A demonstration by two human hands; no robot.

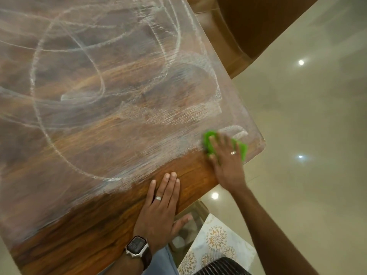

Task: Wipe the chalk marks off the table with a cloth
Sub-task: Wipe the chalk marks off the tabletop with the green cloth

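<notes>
A wooden table [123, 223] fills most of the view, covered with white chalk marks [95, 80] in loops and smears. A bare strip of clean wood runs along its near edge. My right hand [228, 161] presses flat on a green cloth [241, 148] near the table's right corner, at the border between chalk and clean wood. My left hand [160, 211] lies flat on the clean wood at the near edge, fingers together, thumb hanging over the edge, with a ring and a dark wristwatch [138, 247].
A brown wooden chair or furniture piece [248, 26] stands beyond the table's far right corner. Glossy beige floor tiles [307, 126] lie to the right. Below the table's near edge sit a patterned cushion [216, 241] and a dark striped object [222, 266].
</notes>
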